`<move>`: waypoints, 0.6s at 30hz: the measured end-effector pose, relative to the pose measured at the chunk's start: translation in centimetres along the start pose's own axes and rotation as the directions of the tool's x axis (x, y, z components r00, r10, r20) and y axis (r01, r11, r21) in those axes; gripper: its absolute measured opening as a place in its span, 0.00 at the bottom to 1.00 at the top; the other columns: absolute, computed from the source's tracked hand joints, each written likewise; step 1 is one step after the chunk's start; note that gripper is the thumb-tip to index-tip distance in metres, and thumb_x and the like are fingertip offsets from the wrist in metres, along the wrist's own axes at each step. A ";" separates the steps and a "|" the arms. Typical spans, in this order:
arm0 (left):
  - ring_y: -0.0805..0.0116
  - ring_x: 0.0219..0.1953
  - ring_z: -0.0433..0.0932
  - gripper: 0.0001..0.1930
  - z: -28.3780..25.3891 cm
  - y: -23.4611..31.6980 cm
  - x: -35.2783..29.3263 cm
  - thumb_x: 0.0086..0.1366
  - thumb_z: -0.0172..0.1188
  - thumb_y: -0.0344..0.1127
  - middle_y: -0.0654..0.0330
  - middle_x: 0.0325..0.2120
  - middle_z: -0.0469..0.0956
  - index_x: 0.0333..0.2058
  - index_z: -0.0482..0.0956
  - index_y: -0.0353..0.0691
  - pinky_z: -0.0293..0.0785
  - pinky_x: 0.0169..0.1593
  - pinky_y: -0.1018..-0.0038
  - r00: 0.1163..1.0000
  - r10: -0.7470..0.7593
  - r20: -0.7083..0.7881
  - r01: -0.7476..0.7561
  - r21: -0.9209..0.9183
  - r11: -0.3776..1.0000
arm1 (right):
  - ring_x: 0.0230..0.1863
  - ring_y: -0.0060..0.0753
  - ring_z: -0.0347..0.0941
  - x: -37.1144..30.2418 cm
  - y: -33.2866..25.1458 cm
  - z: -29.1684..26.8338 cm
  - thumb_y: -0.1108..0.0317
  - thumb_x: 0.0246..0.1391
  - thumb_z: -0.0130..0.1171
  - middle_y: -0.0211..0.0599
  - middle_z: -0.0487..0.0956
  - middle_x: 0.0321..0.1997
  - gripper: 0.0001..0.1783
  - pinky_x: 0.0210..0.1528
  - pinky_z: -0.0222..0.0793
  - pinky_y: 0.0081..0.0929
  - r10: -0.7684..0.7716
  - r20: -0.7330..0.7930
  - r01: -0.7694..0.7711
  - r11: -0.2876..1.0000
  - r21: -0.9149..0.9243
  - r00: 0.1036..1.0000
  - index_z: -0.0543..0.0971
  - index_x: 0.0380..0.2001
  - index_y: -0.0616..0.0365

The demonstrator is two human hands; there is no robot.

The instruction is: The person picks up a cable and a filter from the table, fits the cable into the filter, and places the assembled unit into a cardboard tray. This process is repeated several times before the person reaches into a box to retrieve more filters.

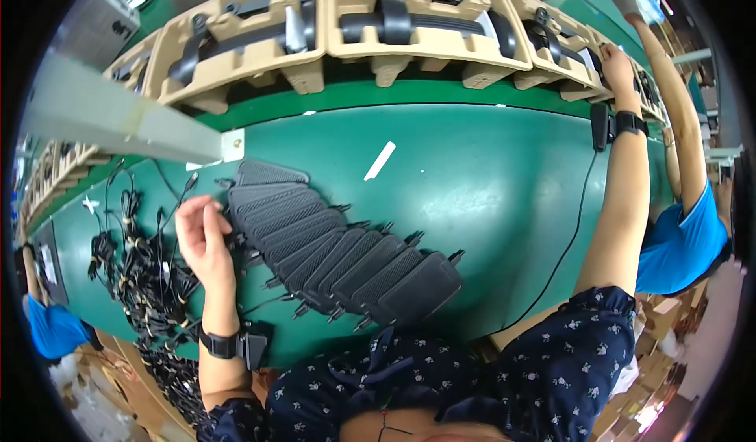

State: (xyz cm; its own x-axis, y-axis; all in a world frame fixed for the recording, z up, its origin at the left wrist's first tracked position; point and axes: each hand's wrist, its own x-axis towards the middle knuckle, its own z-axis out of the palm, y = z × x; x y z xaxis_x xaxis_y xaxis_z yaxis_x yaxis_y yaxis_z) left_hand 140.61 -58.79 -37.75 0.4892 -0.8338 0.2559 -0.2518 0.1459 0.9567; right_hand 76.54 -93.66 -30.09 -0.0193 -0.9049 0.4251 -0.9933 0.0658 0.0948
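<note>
My left hand hovers at the left end of a fanned row of flat black textured pieces with short dark prongs along their edges. Its fingers curl loosely, and nothing shows between them. Beside it lies a heap of bundled black cables, with one loose connector close to the fingertips. My right arm stretches far to the right. There my right hand is bent at the inner edge of a tan moulded tray holding black parts and a pale piece. What its fingers grip is too small to make out.
More tan trays with black tubular parts line the far edge. A white strip lies on the green table. A grey metal post rises at left. Co-workers in blue stand at both sides. A black wire trails from my right wrist.
</note>
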 end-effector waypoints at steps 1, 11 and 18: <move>0.83 0.22 0.64 0.06 0.4 -0.2 -0.1 0.64 0.48 0.25 0.64 0.29 0.71 0.40 0.69 0.36 0.60 0.26 0.87 1.000 0.007 0.012 -0.007 -0.023 1.000 | 0.42 0.52 0.72 -0.8 0.3 0.3 0.62 0.53 0.46 0.50 0.76 0.38 0.14 0.43 0.68 0.42 -0.047 -0.002 0.047 0.997 -0.063 0.999 0.76 0.39 0.52; 0.85 0.22 0.65 0.07 0.6 -0.9 0.1 0.64 0.49 0.27 0.67 0.25 0.71 0.41 0.70 0.37 0.59 0.24 0.88 0.999 0.047 0.023 -0.047 0.025 0.999 | 0.34 0.44 0.72 -14.9 -20.4 -10.2 0.68 0.45 0.55 0.37 0.75 0.33 0.11 0.35 0.68 0.36 -0.555 -0.274 0.599 0.793 0.110 0.785 0.76 0.35 0.53; 0.83 0.22 0.67 0.07 0.3 1.3 0.3 0.65 0.48 0.27 0.65 0.27 0.73 0.41 0.72 0.37 0.61 0.26 0.88 0.993 0.118 -0.003 -0.117 0.122 0.986 | 0.43 0.29 0.65 -27.9 -27.5 -15.3 0.51 0.28 0.65 0.31 0.68 0.48 0.39 0.39 0.60 0.27 -0.950 0.157 0.846 0.311 0.434 0.269 0.68 0.49 0.50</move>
State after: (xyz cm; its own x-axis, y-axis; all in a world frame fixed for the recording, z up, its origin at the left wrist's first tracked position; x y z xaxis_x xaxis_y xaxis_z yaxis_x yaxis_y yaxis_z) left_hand 140.21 -59.03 -36.40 0.4589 -0.8089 0.3677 -0.4069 0.1766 0.8963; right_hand 106.11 -63.77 -30.74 0.9209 -0.3717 -0.1170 -0.3745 -0.9272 -0.0015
